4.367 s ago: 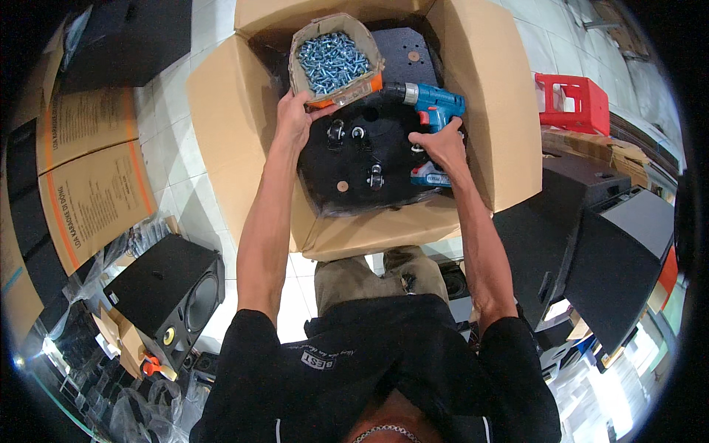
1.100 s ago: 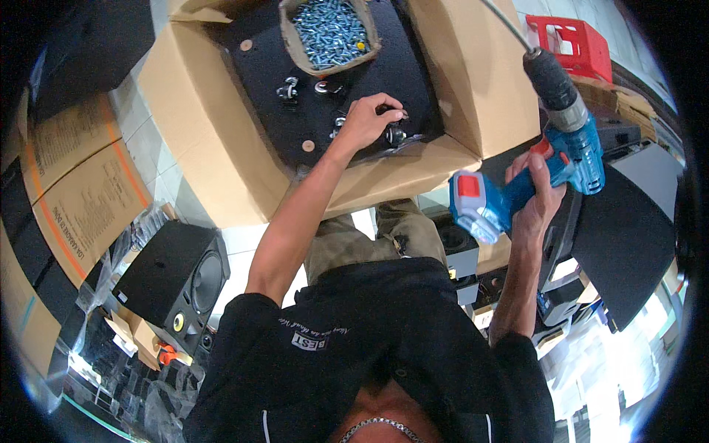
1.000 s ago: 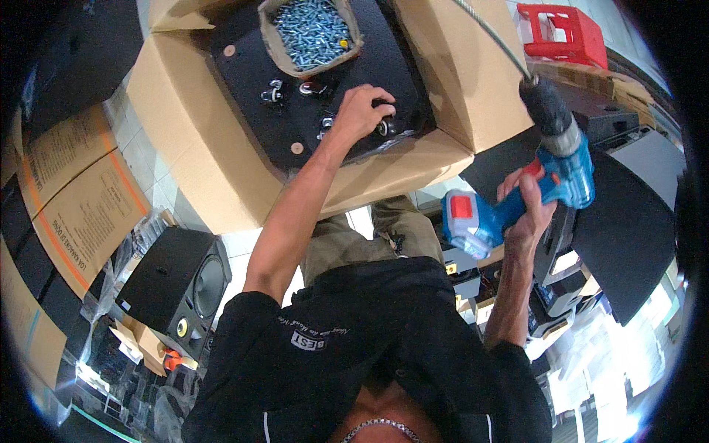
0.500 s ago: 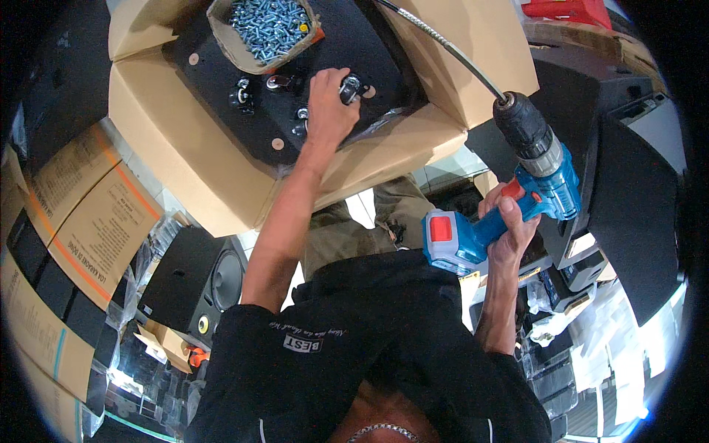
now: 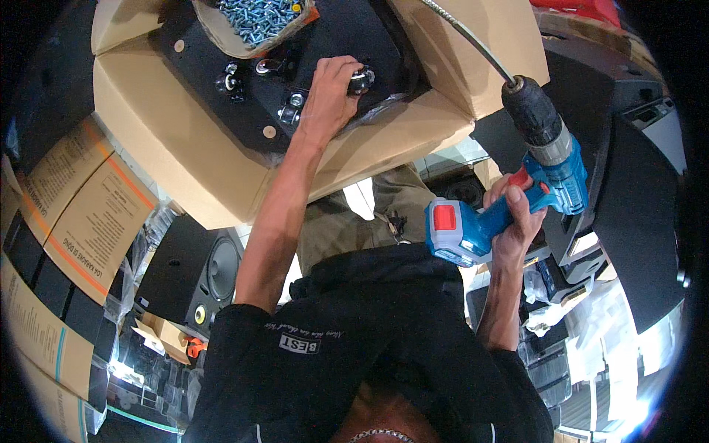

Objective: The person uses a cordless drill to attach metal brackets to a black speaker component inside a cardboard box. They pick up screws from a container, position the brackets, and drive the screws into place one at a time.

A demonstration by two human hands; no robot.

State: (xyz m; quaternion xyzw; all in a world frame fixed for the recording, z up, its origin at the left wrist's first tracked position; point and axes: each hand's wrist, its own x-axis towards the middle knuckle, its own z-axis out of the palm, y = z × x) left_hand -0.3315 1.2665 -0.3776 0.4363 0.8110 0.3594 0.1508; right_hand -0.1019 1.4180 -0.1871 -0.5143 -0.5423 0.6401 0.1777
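My left hand (image 5: 330, 103) reaches into a cardboard box, its fingers closed round a black caster wheel (image 5: 360, 80) at the right part of a dark panel (image 5: 221, 33). More casters lie on that panel: one caster (image 5: 231, 82) to the left, another caster (image 5: 269, 67) below the screw container, and a third caster (image 5: 290, 110) just left of my wrist. Gripped in my right hand (image 5: 519, 214), a blue cordless drill (image 5: 567, 177) points up and away, with a long metal shaft (image 5: 473, 40) in its chuck. The shaft's far end is out of view.
A cut-open carton of bluish screws (image 5: 258, 18) rests on the panel. Box flaps (image 5: 173, 140) rise around it. Printed cartons (image 5: 96, 229) and a speaker (image 5: 196, 277) stand at left. Black cabinets (image 5: 639, 221) are close at right, with plastic wrap (image 5: 546, 314) below.
The caster at my left hand has turned and sits slightly farther right. The caster beside my wrist is now uncovered. My view has shifted a little, and the drill appears slightly farther right.
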